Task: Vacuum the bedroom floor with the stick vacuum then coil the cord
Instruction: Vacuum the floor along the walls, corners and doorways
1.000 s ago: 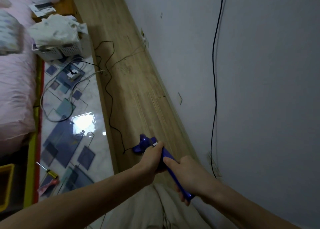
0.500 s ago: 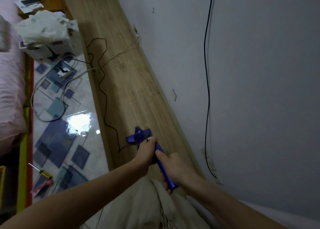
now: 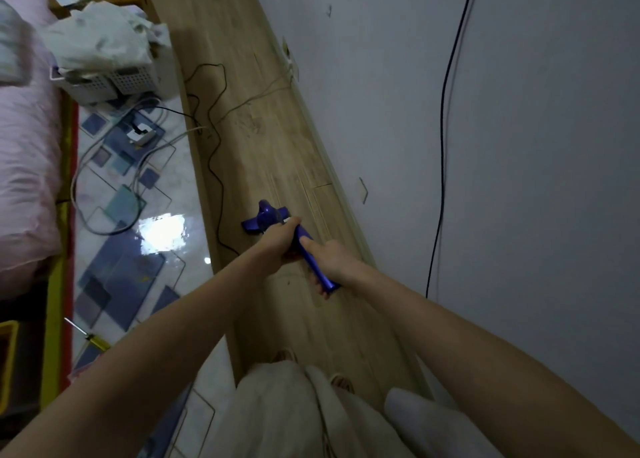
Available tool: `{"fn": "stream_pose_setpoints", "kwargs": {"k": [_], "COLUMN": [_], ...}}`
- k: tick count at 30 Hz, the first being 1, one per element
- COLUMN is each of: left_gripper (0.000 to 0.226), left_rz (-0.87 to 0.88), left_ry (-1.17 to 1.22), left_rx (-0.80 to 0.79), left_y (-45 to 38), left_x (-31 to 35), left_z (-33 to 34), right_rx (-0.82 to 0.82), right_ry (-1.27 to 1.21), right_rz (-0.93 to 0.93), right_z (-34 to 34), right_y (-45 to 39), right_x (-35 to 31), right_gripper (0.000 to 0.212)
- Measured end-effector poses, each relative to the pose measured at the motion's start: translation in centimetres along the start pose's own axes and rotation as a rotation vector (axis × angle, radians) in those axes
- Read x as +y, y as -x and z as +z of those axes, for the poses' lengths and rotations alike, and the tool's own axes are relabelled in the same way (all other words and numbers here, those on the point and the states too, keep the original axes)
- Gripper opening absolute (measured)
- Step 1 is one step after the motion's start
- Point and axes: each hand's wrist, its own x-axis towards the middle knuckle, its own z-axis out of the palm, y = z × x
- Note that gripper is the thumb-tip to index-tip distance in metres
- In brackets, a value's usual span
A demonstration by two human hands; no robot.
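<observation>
Gripping the blue stick vacuum (image 3: 300,246) with both hands, we stand on the strip of wood-look floor (image 3: 277,152) that runs along the grey wall (image 3: 519,145). Our left hand (image 3: 278,241) curls round the upper part of the handle, just behind the floor head, and our right hand (image 3: 327,260) wraps the handle lower down, with its forefinger laid straight along the top of the blue shaft. The two hands sit just beside each other. The vacuum's head (image 3: 265,216) shows beyond our left knuckles, over the wooden boards; whether it touches them we cannot tell. A thin black cord (image 3: 216,177) snakes from the vacuum away over the boards towards the far end of the room. To the left of the boards lies glossy tile floor (image 3: 162,235) patterned with blue squares, with a bright glare on it. More cables loop over the tiles near a white basket (image 3: 114,83) heaped with pale cloth. A pink bedcover (image 3: 24,166) fills the left edge. A yellow-handled screwdriver (image 3: 88,334) lies on the tiles near our left forearm. Another dark cable (image 3: 442,138) hangs down the wall on the right
</observation>
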Motion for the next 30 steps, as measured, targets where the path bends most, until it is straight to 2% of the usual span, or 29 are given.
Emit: {"fn": "stream_pose_setpoints", "kwargs": {"k": [7,9,15,21,26,30], "left_gripper": [0.018,0.020,0.034,0.025,0.018,0.016], "left_rz": [-0.001,-0.008,-0.050,-0.116,-0.119,-0.112], "left_ry": [-0.142,-0.135,-0.045,0.002,0.052,0.129], "left_rx": [0.002,-0.006,-0.097,-0.201,-0.205,-0.153], "left_y": [-3.5,-4.1,-3.9,-2.0,0.9,4.8], "left_x": [1.2,1.5,2.9,2.2,0.0,-2.8], "left_z": [-1.2,-1.3,-0.3,1.2,3.4,5.1], "right_rx": [-0.050,-0.052,-0.009,-0.007,0.001,-0.054], "right_ry": [0.043,0.051,0.118,0.184,0.182,0.203], "right_rz": [0.032,0.032,0.035,0.014,0.055,0.091], "right_z": [1.0,0.8,-1.4,-3.7,-4.8,-5.2], "right_y": [-4.1,-4.6,-4.5,-1.3,3.4,7.9], "right_x": [-0.3,-0.4,-1.1,-0.4,0.3,1.0], "right_gripper": [0.053,0.049,0.057,0.055,0.052,0.052]}}
